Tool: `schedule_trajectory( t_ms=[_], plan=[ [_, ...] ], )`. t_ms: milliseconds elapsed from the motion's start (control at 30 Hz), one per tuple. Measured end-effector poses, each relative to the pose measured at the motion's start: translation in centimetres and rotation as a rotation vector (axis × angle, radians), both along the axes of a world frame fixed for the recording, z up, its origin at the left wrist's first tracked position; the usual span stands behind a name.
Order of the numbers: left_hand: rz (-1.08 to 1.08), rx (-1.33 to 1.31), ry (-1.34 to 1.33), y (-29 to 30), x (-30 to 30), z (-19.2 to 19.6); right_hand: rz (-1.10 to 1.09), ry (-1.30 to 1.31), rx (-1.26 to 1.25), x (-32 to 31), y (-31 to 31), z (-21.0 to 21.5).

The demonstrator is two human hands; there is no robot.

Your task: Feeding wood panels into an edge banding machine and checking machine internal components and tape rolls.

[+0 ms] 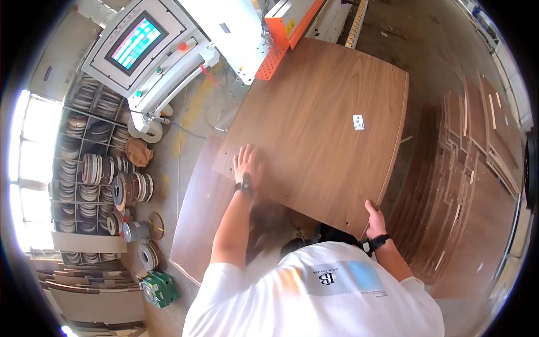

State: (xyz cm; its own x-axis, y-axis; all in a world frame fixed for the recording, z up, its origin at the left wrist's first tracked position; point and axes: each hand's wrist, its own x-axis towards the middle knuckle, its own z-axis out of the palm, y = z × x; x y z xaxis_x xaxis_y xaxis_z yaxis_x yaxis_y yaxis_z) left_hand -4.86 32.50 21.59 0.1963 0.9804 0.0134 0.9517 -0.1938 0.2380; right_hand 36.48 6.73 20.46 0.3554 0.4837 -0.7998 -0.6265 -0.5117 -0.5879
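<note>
A large brown wood-grain panel (314, 129) lies in front of me, its far end against the orange part of a machine. My left hand (247, 165) rests flat on the panel near its left edge, fingers stretched out. At the near right corner my right hand (375, 220) grips the panel's edge, thumb on top, the other fingers hidden beneath. A small white printed label (358, 122) sticks to the panel's right half. Under its left side shows a shiny pale brown surface (196, 208), partly blurred.
The machine's orange guard (281, 53) and control box (137, 42) with a lit screen stand at the far left. Stacked brown boards (449, 208) line the right. Edge-band rolls (98, 168) fill a rack on the left; a green object (160, 289) sits on the floor.
</note>
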Motion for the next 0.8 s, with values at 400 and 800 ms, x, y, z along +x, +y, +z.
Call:
schedule_trajectory(
  t_ms=[400,800],
  plan=[
    [-0.259,-0.020,-0.272,-12.6,10.0,-1.7,-0.244,-0.001,0.321,8.5,5.5,-4.9],
    [-0.528,-0.755,-0.210,-32.0,-3.2,-26.9,-0.181,-0.174,-0.076,3.3,-13.6,-6.5]
  ],
)
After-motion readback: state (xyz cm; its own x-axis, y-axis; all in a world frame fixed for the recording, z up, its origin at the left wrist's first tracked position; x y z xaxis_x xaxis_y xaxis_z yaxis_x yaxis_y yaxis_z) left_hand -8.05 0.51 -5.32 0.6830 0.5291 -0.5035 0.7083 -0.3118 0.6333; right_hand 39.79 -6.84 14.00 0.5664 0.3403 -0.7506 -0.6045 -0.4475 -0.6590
